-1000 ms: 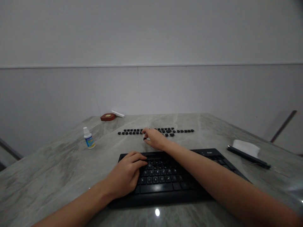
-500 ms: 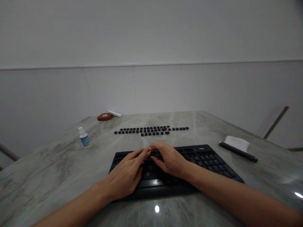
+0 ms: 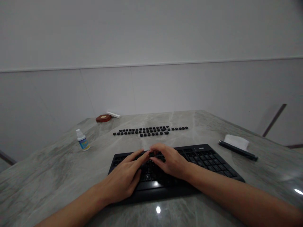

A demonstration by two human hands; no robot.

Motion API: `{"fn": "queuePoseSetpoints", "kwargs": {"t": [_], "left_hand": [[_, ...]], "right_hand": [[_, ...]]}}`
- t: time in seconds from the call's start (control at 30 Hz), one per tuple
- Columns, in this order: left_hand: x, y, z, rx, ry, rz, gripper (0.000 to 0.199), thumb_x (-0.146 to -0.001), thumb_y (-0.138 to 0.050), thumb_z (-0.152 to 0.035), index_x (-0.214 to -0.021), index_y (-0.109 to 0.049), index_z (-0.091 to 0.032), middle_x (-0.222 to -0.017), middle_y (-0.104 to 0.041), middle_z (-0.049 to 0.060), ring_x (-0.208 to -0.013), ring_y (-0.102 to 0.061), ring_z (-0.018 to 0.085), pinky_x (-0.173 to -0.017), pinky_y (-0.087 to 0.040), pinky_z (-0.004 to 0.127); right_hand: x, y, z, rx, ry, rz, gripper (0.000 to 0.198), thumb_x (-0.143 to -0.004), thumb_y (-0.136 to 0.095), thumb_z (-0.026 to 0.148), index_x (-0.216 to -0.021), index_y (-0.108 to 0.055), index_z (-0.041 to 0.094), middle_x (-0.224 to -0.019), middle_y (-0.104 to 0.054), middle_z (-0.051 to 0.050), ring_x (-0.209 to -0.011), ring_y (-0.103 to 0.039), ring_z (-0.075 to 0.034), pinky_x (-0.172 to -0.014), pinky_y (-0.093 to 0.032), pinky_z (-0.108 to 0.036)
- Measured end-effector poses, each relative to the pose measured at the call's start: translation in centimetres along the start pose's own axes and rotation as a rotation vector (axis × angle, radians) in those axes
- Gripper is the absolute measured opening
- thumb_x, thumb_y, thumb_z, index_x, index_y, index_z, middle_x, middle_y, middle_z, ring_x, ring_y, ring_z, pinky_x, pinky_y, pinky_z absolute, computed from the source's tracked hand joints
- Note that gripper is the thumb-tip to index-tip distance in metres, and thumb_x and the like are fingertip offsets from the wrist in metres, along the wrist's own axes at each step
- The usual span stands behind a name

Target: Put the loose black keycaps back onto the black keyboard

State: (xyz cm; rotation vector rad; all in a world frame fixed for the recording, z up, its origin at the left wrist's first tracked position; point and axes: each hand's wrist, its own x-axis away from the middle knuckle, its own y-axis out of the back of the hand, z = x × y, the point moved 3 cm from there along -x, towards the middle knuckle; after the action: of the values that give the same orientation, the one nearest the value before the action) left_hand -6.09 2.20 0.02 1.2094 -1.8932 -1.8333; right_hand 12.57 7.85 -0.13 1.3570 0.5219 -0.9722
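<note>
A black keyboard [image 3: 170, 190] lies in front of me on the table, and part of its key field shows bare sockets. My left hand [image 3: 126, 176] rests over its left half, fingers stretched forward, with the index fingertip near my right fingertips. Above the middle of the keyboard, my right hand [image 3: 169, 160] curls its thumb and index finger around a small black keycap [image 3: 151, 154]. My hands partly cover the keys beneath. Beyond the keyboard, loose black keycaps [image 3: 151, 134] lie in several rows.
At left stands a small white spray bottle [image 3: 82, 140] with a blue label. A brown-red box [image 3: 103, 118] and a white strip [image 3: 113, 114] lie near the wall. On the right, a black pen-like tool [image 3: 238, 150] lies against a white tissue [image 3: 236, 142]. All sit on a grey marbled table [image 3: 59, 176].
The view has shifted slightly. Both hands stay over the same part of the keyboard; my right thumb and index finger have shifted a little, showing the dark keycap between them.
</note>
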Motion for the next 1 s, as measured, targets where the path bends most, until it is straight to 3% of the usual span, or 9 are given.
{"fn": "queuePoseSetpoints", "kwargs": {"t": [0.57,0.73,1.0], "left_hand": [[0.0,-0.1,0.1,0.046,0.03,-0.022,0.064,-0.088,-0.04,-0.004,-0.147,-0.026,-0.022,-0.14,-0.049,0.009,-0.135,-0.038,0.023,-0.109,-0.041,0.046],[0.1,-0.1,0.4,0.011,0.089,-0.089,0.052,-0.088,-0.042,-0.007,-0.139,-0.039,-0.019,-0.134,-0.054,0.008,-0.129,-0.044,0.023,-0.107,-0.044,0.044],[-0.3,-0.2,0.6,-0.064,0.136,-0.076,0.035,-0.089,-0.043,-0.012,-0.12,-0.058,-0.015,-0.127,-0.059,0.01,-0.121,-0.05,0.025,-0.105,-0.043,0.046]], "right_hand": [[-0.3,0.2,0.3,0.003,-0.024,0.068,0.018,-0.09,-0.052,0.016,-0.107,-0.056,0.019,-0.095,-0.067,-0.007,-0.089,-0.065,-0.019,-0.079,-0.057,-0.034],[-0.5,-0.3,-0.2,-0.085,-0.031,0.12,0.008,-0.089,-0.055,0.016,-0.093,-0.062,0.018,-0.094,-0.068,-0.007,-0.088,-0.064,-0.018,-0.079,-0.056,-0.033],[-0.9,-0.9,-0.5,-0.167,-0.038,0.244,0.004,-0.086,-0.064,0.019,-0.084,-0.066,0.017,-0.084,-0.07,-0.005,-0.082,-0.063,-0.017,-0.079,-0.052,-0.034]]}}
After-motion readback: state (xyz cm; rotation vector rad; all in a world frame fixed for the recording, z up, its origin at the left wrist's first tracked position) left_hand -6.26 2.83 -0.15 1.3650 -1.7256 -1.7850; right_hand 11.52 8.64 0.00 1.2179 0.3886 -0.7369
